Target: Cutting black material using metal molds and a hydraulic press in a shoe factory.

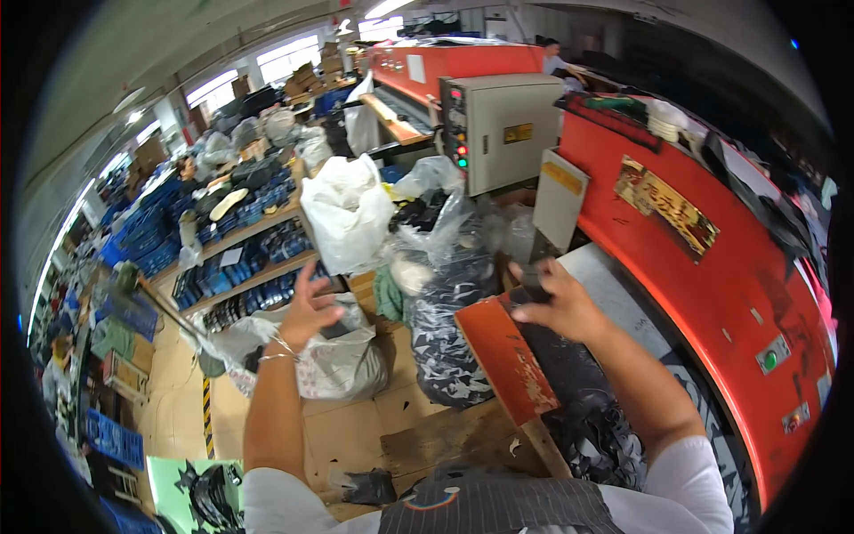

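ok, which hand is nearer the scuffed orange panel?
Right. The right hand is by the far end of the orange panel; the left hand is well off to its left, fingers spread.

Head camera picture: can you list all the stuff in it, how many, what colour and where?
Red machines: two, red, right and upper middle
Control cabinet: one, pale grey, upper middle
White sacks: at least two, white, middle
Clear bag of scraps: one, black inside, middle
Green cloth: one, green, middle
Wooden shelves: at least two, tan with blue pieces, left
Crates: several, blue, left
Floor tape: one strip, yellow-black, lower left
Red board: one, red, near the right hand
Dark item: one, blurred, at that hand's fingers
Background piles: too cluttered to count
Other people: at least two, upper right and left
Apron: one, dark striped, bottom
Hands: two, bare; left hand open, left of middle
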The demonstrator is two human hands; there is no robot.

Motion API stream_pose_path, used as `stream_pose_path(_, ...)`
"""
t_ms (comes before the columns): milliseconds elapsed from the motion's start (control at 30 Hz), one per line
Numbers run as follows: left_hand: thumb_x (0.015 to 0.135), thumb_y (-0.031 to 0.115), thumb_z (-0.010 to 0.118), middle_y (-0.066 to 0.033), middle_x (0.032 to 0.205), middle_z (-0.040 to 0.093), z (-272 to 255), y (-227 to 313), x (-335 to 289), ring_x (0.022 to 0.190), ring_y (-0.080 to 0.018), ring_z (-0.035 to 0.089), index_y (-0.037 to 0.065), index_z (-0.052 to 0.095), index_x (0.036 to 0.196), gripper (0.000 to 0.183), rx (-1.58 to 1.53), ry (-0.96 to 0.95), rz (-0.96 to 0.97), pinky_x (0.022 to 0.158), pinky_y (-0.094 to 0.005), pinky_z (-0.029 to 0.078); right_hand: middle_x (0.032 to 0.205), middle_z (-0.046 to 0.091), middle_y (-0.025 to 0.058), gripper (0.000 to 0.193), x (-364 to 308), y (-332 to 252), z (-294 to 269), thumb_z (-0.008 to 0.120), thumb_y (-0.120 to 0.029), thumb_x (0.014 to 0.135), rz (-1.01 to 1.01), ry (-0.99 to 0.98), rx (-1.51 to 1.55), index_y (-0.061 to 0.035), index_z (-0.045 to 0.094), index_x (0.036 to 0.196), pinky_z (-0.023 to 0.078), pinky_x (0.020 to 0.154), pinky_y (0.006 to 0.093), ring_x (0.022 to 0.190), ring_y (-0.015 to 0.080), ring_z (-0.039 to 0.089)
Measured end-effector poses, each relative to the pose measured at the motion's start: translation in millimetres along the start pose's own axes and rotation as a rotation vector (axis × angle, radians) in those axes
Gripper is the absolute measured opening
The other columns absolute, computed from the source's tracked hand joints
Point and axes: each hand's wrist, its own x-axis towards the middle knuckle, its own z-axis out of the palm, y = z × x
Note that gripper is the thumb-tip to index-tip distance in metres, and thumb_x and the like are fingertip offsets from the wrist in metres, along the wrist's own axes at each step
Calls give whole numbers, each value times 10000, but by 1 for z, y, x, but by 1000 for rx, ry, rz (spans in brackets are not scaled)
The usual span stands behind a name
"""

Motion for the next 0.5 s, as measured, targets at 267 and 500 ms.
stream_pose_path(267, 672, 101, 817, -149, 1175, 471, 18, 56, -18, 841, -202, 605, 258, -9, 1525, 1198, 22, -165, 41, 743, -356, 548, 1118, 462, 226, 996, 81, 4, 12, 897, -449, 553, 155, -5, -71, 123, 501, 1266, 440, 921, 391, 1072, 367, 508)
stream_pose_path(500, 734, 65, 749, -88, 990, 541, 6, 31, -44, 703, -120, 557, 155, 164, 1491, 961, 17, -52, -10, 626, -282, 533, 1121, 465, 213, 904, 74, 34, 20, 868, -446, 606, 257, -76, -73, 33, 530, 1295, 421, 942, 372, 1070, 338, 500)
